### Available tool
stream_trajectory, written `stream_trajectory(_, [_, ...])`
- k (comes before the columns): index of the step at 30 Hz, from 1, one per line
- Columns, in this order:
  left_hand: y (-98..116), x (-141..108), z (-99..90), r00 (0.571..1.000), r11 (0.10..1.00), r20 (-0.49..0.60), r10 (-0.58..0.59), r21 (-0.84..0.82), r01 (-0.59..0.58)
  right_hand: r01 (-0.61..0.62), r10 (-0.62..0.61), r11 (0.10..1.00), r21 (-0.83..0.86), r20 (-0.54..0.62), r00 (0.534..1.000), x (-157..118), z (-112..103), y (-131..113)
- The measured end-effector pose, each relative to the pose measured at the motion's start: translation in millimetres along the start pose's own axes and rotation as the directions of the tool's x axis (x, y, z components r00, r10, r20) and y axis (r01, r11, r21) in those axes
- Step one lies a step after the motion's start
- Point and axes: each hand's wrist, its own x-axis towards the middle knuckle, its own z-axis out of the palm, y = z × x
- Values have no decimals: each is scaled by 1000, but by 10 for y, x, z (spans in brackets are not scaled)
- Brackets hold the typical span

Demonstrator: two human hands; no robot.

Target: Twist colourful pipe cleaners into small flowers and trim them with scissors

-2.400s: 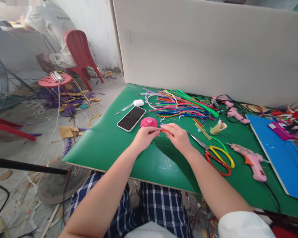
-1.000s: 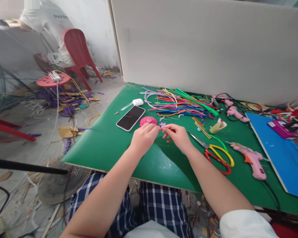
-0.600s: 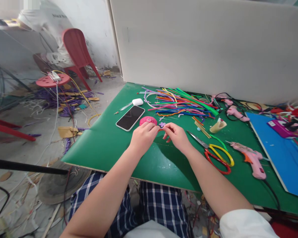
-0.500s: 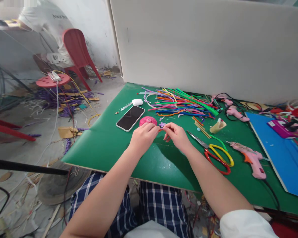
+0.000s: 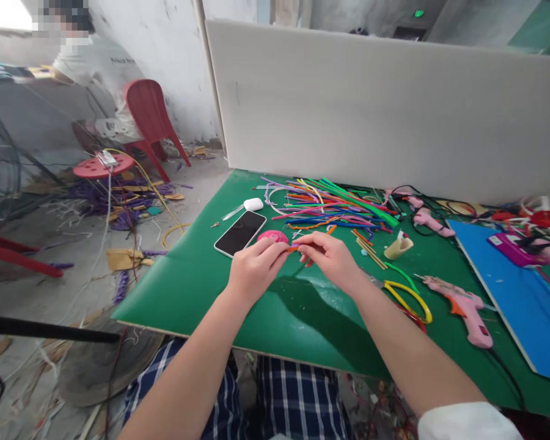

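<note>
Over the green table point(image 5: 178, 287), my left hand point(image 5: 256, 266) and my right hand point(image 5: 327, 256) meet at their fingertips. Between them is a small orange strip point(image 5: 293, 248) with a bit of purple beside it, pinched from both sides. The fingers hide most of this piece. Just behind my left hand lies a round pink coil point(image 5: 274, 236), partly covered by it. A phone point(image 5: 241, 233) rests left of the coil. Colourful fuzzy stems point(image 5: 334, 205) are heaped beyond my hands. Scissors point(image 5: 407, 299) with yellow and red handles lie partly under my right forearm.
A pink glue gun point(image 5: 462, 302) and a blue board point(image 5: 513, 293) are at the right. Thin sticks point(image 5: 371, 252) lie near a beige holder point(image 5: 398, 247). A white partition point(image 5: 371, 110) stands behind the table. Another person sits on a red chair point(image 5: 151, 113) at the far left.
The view has tilted up, so the table sits lower. My hands have drawn slightly toward me, the right forearm now covers the scissor blades, and the purple flower is mostly hidden.
</note>
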Motion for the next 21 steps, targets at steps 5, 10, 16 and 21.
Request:
stream_trajectory(5, [36, 132, -254, 995, 999, -95, 36, 13, -34, 66, -66, 997, -40, 19, 998, 80, -29, -335])
stream_trajectory(10, [46, 196, -467, 982, 991, -158, 107, 97, -92, 127, -122, 991, -40, 103, 987, 124, -25, -584])
stream_trajectory(16, [93, 245, -548, 974, 983, -143, 176, 83, -165, 170, -166, 984, -61, 74, 983, 107, -50, -672])
stream_trajectory(21, [113, 310, -570, 972, 978, -115, 205, 68, -198, 186, -179, 976, -115, 67, 982, 89, -114, -703])
